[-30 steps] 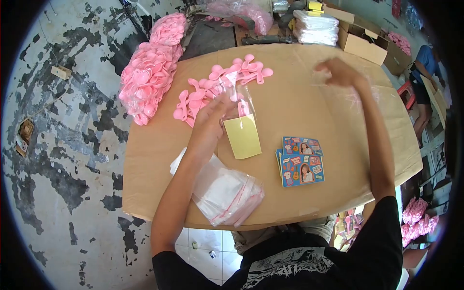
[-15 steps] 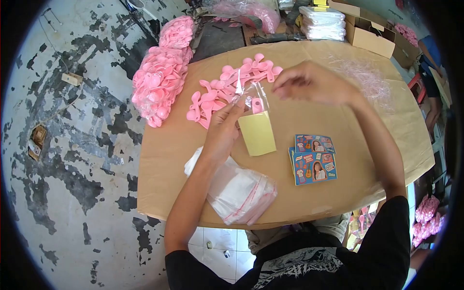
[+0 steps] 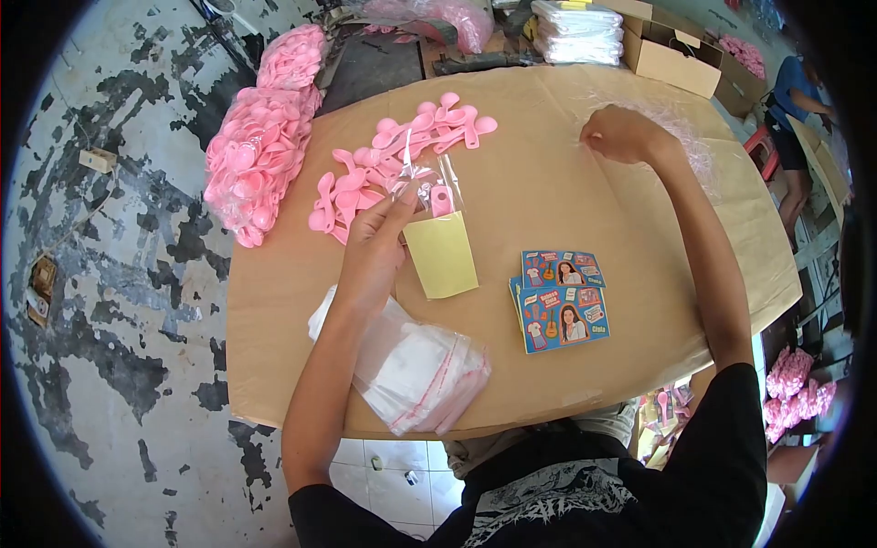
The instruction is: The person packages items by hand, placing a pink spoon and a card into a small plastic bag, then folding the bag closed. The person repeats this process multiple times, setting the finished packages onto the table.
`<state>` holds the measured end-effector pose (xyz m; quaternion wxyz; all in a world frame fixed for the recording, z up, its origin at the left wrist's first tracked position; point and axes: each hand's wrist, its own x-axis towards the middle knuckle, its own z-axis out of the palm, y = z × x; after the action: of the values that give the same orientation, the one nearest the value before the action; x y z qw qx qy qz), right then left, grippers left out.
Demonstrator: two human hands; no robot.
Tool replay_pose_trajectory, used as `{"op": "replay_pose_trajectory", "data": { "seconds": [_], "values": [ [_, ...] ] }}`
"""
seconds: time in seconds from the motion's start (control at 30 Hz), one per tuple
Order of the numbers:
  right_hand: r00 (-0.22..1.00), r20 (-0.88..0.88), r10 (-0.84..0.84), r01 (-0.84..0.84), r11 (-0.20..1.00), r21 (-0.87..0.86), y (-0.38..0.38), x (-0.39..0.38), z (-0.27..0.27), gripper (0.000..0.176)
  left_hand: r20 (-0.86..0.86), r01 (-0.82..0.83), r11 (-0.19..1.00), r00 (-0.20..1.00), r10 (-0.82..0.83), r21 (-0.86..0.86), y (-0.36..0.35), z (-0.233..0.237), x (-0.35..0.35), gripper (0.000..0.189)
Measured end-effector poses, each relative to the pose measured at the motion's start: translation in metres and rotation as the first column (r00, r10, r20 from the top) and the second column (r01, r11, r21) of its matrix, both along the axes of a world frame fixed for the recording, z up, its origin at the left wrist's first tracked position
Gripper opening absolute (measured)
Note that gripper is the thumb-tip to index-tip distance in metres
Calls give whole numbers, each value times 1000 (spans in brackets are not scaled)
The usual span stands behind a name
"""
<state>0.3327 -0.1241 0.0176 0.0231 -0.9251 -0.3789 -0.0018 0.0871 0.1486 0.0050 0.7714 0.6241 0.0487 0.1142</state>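
My left hand pinches the upper edge of a clear plastic bag. Inside that bag are a yellow card and a pink spoon, whose handle end shows above the card. Away to the right, my right hand is closed with curled fingers beside a heap of thin clear plastic strips; whatever it may hold is hidden. Loose pink spoons lie behind my left hand. Below my left forearm rests a stack of clear bags with red-lined edges. Blue printed cards sit mid-table.
Large bags of pink spoons stand at the table's left edge. Behind the brown-papered table are a stack of packed plastic and a cardboard box. Another person is at the far right.
My right hand has moved right, away from the bag, to the plastic strips. My left hand still holds the bag with the card and spoon. The whole view has shifted slightly.
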Motion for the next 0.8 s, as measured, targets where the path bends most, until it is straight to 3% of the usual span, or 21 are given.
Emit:
{"op": "replay_pose_trajectory", "data": {
  "seconds": [0.07, 0.17, 0.23, 0.3, 0.37, 0.47, 0.57, 0.63, 0.73, 0.8],
  "values": [
    [991, 57, -123, 131, 977, -170, 9, -24, 28, 20, -7, 16, 1000, 1000, -16, 1, 2, -2, 0, 31],
    [998, -47, -38, 32, 991, -131, 5, -16, 31, 21, -24, 36, 999, 999, -37, -4, 4, -3, -1, 35],
    [999, 27, 44, -46, 993, 104, -7, -13, 21, 23, -30, 32, 999, 999, -32, -10, 2, 2, -2, 36],
    [1000, -2, 22, -21, 976, 216, -6, -11, 22, 25, -25, 42, 999, 999, -43, -34, 1, 4, -3, 35],
    [984, -147, -98, 126, 973, 195, 8, -27, 51, 28, -15, 45, 998, 999, -46, -44, 1, 4, -3, 35],
    [883, -407, 233, -30, 894, 446, 0, -23, 52, 32, 9, 55, 997, 998, -55, -52, 1, 0, -2, 34],
    [859, -298, 417, -174, 784, 595, 29, -72, 52, 27, 28, 82, 994, 996, -80, -78, 1, 0, -2, 35],
    [779, -293, 554, -213, 673, 708, 59, -112, 40, 26, 27, 108, 989, 994, -105, -99, -3, 3, -5, 37],
    [661, -413, 627, -102, 620, 778, 92, -140, 22, 25, 69, 87, 991, 994, -80, -98, -12, 6, -7, 39],
    [669, -451, 591, -5, 610, 792, 95, -140, 17, 24, 72, 75, 990, 995, -66, -123, -13, 9, -8, 41]
  ]
}}
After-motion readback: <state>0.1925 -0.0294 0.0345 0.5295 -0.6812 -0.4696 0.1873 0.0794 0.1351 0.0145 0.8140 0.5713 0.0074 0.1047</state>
